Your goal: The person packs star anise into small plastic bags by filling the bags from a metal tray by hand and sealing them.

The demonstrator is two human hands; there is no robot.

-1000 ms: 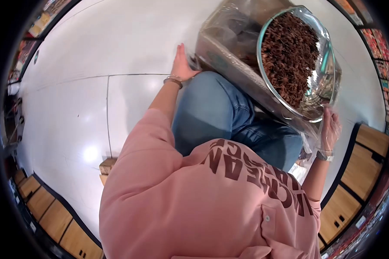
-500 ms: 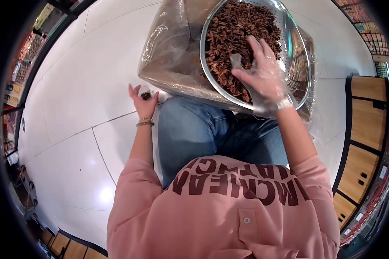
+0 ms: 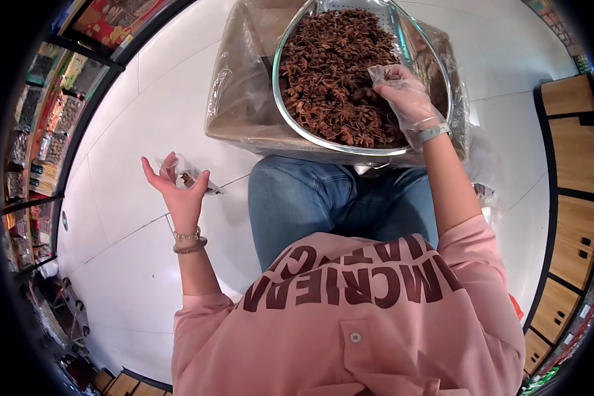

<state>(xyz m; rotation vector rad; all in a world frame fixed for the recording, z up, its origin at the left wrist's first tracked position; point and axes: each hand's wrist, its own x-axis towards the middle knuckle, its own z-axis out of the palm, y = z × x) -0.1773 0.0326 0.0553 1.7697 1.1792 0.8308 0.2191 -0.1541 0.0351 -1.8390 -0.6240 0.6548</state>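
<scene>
A metal basin [image 3: 285,117] with small holes holds a heap of brown star anise [image 3: 340,72]. Over the right part of the heap is my right hand [image 3: 412,104], in a loose clear plastic glove, with its fingers curled together. What they pinch, if anything, is hidden by the bunched glove tips. Out to the left, above the floor, my left hand [image 3: 181,195] is bare, thumb and fingers curved apart around a small clear plastic bag [image 3: 190,175]. Some dark bits show inside this bag.
Under the basin stands a cardboard box [image 3: 244,99] covered in clear plastic, close against my knees [image 3: 290,191]. Wooden cabinets [image 3: 577,165] line the right side. Shelves of packaged goods [image 3: 46,138] stand at the left. Pale floor tiles [image 3: 112,277] surround me.
My left hand has moved out to the left, the small bag going with it. In the basin, my right hand has gone from spread fingers to curled ones. The view has shifted a little.
</scene>
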